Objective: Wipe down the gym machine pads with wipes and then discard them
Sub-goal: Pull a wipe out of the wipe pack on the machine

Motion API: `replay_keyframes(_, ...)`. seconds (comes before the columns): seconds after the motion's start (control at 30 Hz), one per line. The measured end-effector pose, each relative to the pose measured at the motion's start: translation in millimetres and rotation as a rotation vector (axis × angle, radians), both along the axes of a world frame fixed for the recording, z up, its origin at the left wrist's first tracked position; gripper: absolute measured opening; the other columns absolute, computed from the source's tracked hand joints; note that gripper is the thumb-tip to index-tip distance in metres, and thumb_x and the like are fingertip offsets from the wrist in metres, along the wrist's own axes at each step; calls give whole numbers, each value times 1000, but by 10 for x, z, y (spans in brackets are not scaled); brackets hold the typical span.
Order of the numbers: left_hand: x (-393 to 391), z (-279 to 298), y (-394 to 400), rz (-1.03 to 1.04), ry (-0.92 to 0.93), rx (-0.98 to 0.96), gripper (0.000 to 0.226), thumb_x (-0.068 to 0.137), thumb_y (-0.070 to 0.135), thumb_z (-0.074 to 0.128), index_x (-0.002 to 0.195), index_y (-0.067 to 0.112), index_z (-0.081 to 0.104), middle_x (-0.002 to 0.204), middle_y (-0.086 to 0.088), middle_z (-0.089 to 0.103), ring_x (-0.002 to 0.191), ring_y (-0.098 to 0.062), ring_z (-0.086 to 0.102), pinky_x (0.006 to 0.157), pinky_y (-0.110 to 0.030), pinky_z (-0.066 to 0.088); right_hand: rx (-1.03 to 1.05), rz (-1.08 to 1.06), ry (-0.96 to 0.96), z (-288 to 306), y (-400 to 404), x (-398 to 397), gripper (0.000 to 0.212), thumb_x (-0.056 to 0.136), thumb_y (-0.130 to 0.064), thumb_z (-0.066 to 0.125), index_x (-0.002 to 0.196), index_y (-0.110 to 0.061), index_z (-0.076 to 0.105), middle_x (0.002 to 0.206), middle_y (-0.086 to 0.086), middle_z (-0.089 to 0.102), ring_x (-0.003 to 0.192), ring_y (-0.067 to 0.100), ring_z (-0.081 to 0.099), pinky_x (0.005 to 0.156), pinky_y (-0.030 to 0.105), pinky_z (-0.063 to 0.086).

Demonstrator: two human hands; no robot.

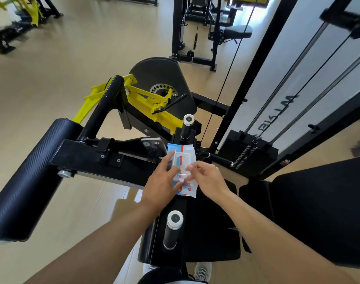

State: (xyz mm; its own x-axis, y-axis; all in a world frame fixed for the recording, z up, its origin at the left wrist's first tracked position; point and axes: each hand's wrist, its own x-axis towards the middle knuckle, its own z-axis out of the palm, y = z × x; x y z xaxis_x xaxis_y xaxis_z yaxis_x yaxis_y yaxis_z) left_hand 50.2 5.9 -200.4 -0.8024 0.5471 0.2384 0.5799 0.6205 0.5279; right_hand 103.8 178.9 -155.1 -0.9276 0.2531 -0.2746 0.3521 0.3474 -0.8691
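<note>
Just beyond the near handle [173,226] of the gym machine [121,148], the left hand [160,186] grips the wipes pack [182,160] while the right hand [207,177] pinches at its flap, fingers together.

Blue-white wipes pack [182,169], black ribbed roller pad [25,181].

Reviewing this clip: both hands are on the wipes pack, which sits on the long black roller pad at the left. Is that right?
Not quite. In the head view the left hand and right hand are both on the wipes pack, but it sits on the machine's black frame between the two handle posts. The long black roller pad lies apart, off to the left.
</note>
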Motion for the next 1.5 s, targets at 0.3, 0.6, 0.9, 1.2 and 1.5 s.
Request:
replay_keyframes(0.3, 8, 3, 13, 33, -58, 39, 39, 84, 43, 80, 108, 27, 54, 162, 8, 22, 119, -19, 62, 78, -33, 62, 651, 87, -175, -51, -119, -331, 21, 94, -45, 69, 113, -38, 77, 92, -11, 59, 63, 3, 51, 49, 18, 33)
replay_keyframes(0.6, 17, 69, 10, 30, -101, 14, 43, 84, 39, 80, 118, 23, 59, 163, 9, 19, 121, -19, 61, 88, -36, 60, 731, 270, -244, 44, -137, -533, 15, 92, -31, 73, 106, -27, 76, 105, -2, 59, 87, 16, 59, 65, 27, 48)
replay_keyframes(0.9, 10, 97, 4, 17, -86, 3, 53, 87, 43, 77, 131, 23, 56, 165, 11, 15, 128, -15, 55, 89, -32, 59, 648, 440, -145, 77, -30, -309, 10, 101, -17, 60, 108, -24, 56, 112, -5, 45, 109, 18, 41, 88, 29, 41)
replay_keyframes(1.2, 15, 83, 0, 27, -141, 75, 57, 83, 39, 81, 130, 22, 54, 162, 7, 21, 127, -19, 56, 91, -36, 59, 400, 219, -79, 114, -44, -175, 6, 104, -19, 55, 102, -23, 58, 106, -8, 55, 99, 9, 52, 68, 17, 40)
replay_keyframes(1.5, 22, 46, -3, 28, -140, 87, 59, 83, 39, 82, 132, 26, 51, 162, 8, 22, 129, -20, 56, 93, -36, 59, 572, 83, -133, 15, -188, -289, 20, 97, -29, 69, 114, -23, 79, 113, -1, 71, 90, 9, 63, 63, 14, 44)
